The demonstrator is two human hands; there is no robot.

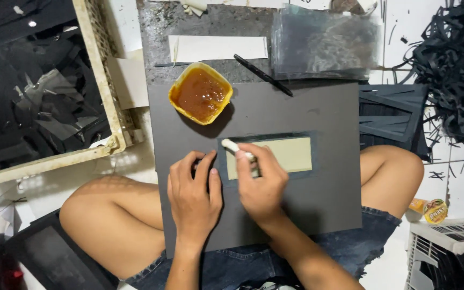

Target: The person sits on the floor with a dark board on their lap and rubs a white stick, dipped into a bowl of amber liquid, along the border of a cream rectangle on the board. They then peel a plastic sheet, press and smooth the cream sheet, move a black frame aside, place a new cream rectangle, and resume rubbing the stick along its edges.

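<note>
A large grey board (307,113) lies across my knees. On it sits a dark frame with a pale rectangular window (294,153). My left hand (193,196) presses flat on the board at the frame's left end, fingers spread. My right hand (261,185) grips a white stick-like tool (236,147), whose tip rests at the frame's upper left corner. A yellow tub of brown glue (201,93) stands on the board just above my hands.
A cream plastic crate (100,80) of dark scraps stands at the left. Behind the board lie a white paper strip (216,48), a black pen (262,74) and a stack of clear sheets (326,43). Black cut frames (396,110) and a tangle of black strips (457,64) fill the right.
</note>
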